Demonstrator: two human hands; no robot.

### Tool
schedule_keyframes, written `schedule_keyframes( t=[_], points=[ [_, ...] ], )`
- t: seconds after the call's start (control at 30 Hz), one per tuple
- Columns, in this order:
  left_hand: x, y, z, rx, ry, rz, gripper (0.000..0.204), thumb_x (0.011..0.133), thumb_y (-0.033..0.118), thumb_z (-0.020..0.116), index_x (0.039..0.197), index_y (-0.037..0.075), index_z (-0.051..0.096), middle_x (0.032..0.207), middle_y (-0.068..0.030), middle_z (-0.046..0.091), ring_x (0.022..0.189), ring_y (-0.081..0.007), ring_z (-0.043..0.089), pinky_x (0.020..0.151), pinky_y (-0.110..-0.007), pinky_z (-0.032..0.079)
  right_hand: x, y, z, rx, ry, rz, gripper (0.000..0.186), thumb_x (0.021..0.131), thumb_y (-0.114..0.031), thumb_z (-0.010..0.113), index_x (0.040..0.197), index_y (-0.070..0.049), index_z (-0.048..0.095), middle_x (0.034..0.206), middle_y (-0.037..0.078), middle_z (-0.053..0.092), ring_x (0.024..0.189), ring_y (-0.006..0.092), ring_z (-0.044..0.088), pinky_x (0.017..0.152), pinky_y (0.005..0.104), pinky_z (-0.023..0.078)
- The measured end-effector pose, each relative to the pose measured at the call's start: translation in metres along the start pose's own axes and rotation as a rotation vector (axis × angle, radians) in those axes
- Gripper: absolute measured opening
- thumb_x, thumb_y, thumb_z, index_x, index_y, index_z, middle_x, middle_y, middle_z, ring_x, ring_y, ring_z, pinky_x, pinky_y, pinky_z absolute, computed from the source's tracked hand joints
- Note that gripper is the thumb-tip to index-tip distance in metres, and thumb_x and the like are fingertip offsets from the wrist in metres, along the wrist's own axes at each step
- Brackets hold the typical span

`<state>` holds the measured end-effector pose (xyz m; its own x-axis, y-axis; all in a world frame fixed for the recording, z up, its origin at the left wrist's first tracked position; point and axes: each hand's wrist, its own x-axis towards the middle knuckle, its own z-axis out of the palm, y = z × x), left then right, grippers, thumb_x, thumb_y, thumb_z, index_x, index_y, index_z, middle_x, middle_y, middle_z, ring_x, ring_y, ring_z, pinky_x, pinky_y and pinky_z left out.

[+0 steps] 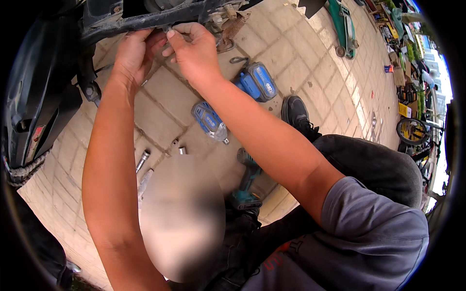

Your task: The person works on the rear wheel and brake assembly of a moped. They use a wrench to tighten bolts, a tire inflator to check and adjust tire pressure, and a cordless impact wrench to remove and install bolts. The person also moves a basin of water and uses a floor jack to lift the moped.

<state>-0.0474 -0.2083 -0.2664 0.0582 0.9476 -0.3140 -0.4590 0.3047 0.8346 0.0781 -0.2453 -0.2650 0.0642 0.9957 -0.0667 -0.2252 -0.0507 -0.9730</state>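
Observation:
Both my hands are raised to the underside of a black metal frame at the top. My left hand has curled fingers beneath the bar; what they hold is hidden. My right hand pinches at a small metal piece there, too small to name. A rusty coil spring sits just right of my fingers. Below lie a blue cordless tool and a larger blue battery-powered tool, partly behind my right arm. A teal cordless driver and metal sockets are lower down.
Black vehicle bodywork fills the left. My shoe and bent knee are at the right on the paving. A green floor jack lies at the upper right. A wheel and assorted stacked items line the far right edge.

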Motion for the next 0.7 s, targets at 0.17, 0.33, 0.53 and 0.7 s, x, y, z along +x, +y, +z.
schedule_keyframes(
  t=[0.17,0.33,0.53,0.7],
  points=[
    [-0.004,0.005,0.014,0.05,0.038,0.045,0.02,0.095,0.013,0.048,0.109,0.003,0.057,0.109,-0.0072,0.06,0.101,-0.0197,0.058,0.089,-0.033,0.049,0.008,0.008,0.001,-0.077,0.062,-0.137,0.014,0.086,-0.007,0.059,0.092,0.007,0.059,0.076,0.01,0.063,0.064,0.014,0.058,0.059,0.029,0.048],
    [-0.001,0.008,0.007,0.037,-0.034,0.025,0.021,0.094,0.01,0.05,0.112,0.003,0.057,0.113,-0.0072,0.059,0.099,-0.0218,0.06,0.084,-0.034,0.05,0.009,0.002,0.005,-0.079,0.075,-0.094,0.015,0.086,-0.005,0.059,0.09,0.009,0.061,0.076,0.012,0.064,0.066,0.0155,0.06,0.06,0.0301,0.048],
    [0.008,0.004,-0.008,0.042,-0.085,0.0,0.024,0.095,0.014,0.048,0.114,0.002,0.056,0.118,-0.0096,0.058,0.105,-0.0218,0.058,0.092,-0.034,0.047,0.012,-0.017,0.003,0.036,-0.006,0.03,0.014,0.086,-0.004,0.058,0.088,0.01,0.061,0.074,0.013,0.065,0.071,0.019,0.065,0.061,0.032,0.049],
    [0.015,0.002,-0.015,0.043,-0.092,-0.013,0.023,0.095,0.014,0.048,0.112,0.003,0.057,0.114,-0.0086,0.06,0.103,-0.0203,0.059,0.092,-0.033,0.047,0.006,-0.013,0.01,-0.147,0.127,-0.135,0.011,0.085,-0.003,0.06,0.084,0.008,0.062,0.076,0.013,0.066,0.068,0.0188,0.063,0.063,0.0327,0.05]
  ],
)
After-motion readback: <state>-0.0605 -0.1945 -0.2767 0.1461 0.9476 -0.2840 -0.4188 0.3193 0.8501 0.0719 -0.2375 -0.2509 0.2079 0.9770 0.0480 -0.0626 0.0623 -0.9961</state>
